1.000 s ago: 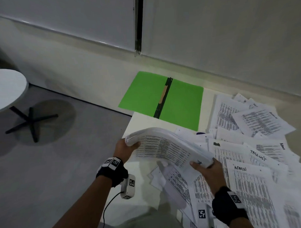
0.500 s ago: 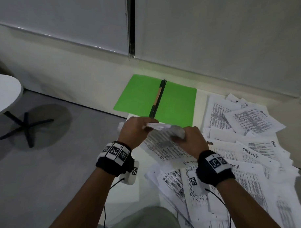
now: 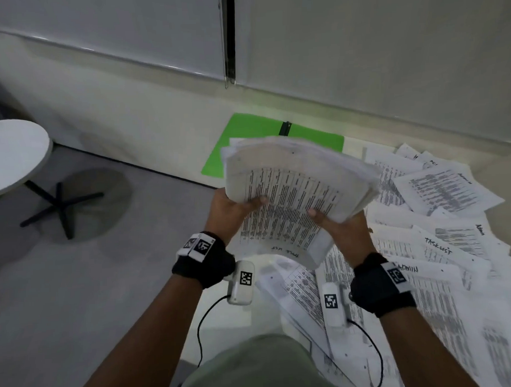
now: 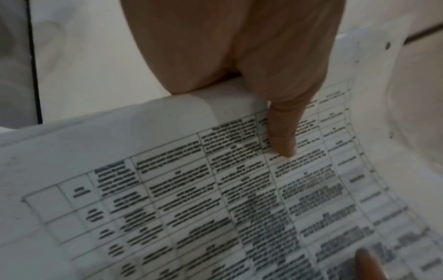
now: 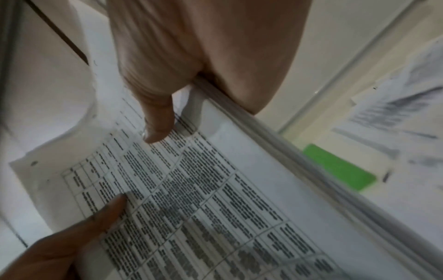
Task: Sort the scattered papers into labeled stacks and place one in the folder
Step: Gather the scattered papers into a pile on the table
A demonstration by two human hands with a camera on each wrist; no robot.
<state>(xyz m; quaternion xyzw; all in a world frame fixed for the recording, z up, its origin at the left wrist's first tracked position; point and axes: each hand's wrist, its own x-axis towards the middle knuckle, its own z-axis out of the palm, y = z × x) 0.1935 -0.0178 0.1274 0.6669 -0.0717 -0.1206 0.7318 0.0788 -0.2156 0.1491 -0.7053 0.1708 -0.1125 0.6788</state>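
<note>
Both hands hold one thick stack of printed papers (image 3: 294, 189) up in the air, tilted toward me, printed tables on its near face. My left hand (image 3: 234, 207) grips its left edge, thumb (image 4: 282, 136) pressed on the top sheet (image 4: 215, 199). My right hand (image 3: 340, 223) grips the lower right edge, thumb (image 5: 158, 123) on the page (image 5: 203, 199). The open green folder (image 3: 246, 135) lies on the table behind the stack, mostly hidden by it. Loose sheets labeled "TASKLIST" (image 3: 438, 246) and "ADMIN" (image 3: 407, 267) lie scattered at the right.
Scattered papers (image 3: 439, 192) cover the white table's right side and near edge. A round white side table (image 3: 12, 155) on a black star base stands on the grey floor at left. A wall with blinds (image 3: 359, 59) runs close behind the table.
The stack went from flat and low to bunched between both hands, and now stands raised and tilted toward me, covering most of the green folder.
</note>
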